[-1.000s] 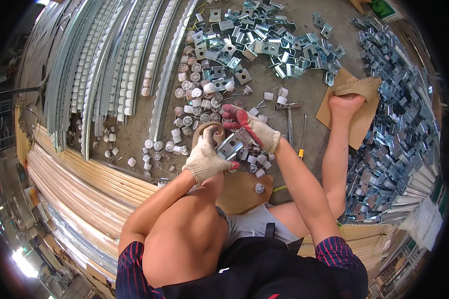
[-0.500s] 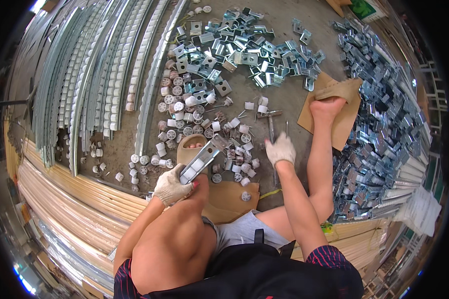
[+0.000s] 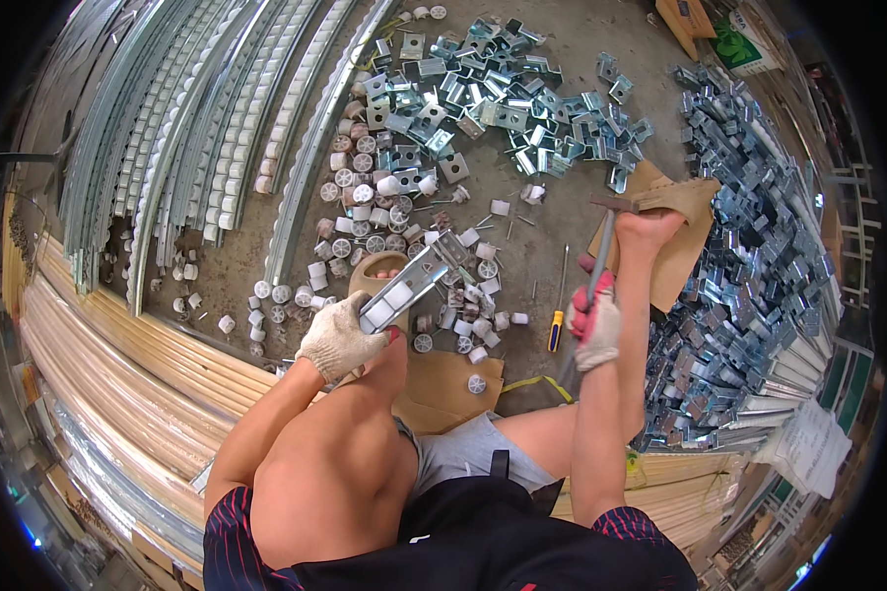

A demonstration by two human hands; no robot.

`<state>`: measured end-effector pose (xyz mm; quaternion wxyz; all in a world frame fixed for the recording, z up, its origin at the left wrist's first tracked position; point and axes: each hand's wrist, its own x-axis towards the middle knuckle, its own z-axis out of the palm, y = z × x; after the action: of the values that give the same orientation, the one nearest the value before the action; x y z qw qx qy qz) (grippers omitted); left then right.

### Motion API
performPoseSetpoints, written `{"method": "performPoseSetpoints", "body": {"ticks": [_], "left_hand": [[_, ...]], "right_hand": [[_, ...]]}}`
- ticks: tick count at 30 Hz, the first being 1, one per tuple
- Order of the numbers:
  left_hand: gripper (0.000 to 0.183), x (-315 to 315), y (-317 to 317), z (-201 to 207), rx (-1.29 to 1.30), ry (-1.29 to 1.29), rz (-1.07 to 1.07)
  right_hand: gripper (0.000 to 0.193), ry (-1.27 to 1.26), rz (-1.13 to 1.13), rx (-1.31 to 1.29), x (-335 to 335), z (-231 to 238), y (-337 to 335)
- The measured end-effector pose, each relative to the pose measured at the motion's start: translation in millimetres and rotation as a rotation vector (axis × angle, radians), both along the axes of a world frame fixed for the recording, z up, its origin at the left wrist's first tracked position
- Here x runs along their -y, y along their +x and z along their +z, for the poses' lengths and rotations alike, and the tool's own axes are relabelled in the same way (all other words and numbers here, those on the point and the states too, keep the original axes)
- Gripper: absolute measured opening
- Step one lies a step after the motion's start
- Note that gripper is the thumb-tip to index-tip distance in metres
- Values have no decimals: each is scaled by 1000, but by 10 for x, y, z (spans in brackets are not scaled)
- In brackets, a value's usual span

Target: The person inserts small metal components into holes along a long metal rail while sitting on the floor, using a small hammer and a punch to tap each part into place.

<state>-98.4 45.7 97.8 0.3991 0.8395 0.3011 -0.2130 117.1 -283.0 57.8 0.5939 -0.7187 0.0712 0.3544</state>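
Note:
My left hand (image 3: 343, 338), in a white knit glove, is closed around the near end of a short metal channel (image 3: 426, 277) beside my knee. A white roller (image 3: 392, 300) sits inside that channel, and a metal bracket shows at its far end. My right hand (image 3: 597, 330), gloved with red on the fingers, is wrapped around the handle of a hammer (image 3: 604, 251), its head pointing away from me near my right foot. A screwdriver (image 3: 556, 330) with a yellow and blue handle lies on the floor just left of the right hand.
Loose white rollers (image 3: 365, 212) are scattered ahead of my left foot. Bent metal brackets (image 3: 503, 108) lie in a heap beyond, and a larger bracket pile (image 3: 759, 246) is at the right. Long rails (image 3: 310, 148) with rollers stretch away at the left. Cardboard (image 3: 443, 394) lies beneath my legs.
My right hand has taken hold of the hammer and lifted it from the floor, moving right. The screwdriver is now uncovered. The left hand still holds the channel.

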Motion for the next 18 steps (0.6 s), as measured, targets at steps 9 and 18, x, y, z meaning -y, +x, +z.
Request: {"method": "performPoseSetpoints", "body": {"ticks": [9, 18], "left_hand": [[56, 109, 163, -30, 42, -16, -25], [61, 95, 105, -112, 13, 87, 12]], "right_hand": [[37, -125, 373, -53, -194, 231, 81], [36, -35, 275, -124, -298, -179, -287]]}}
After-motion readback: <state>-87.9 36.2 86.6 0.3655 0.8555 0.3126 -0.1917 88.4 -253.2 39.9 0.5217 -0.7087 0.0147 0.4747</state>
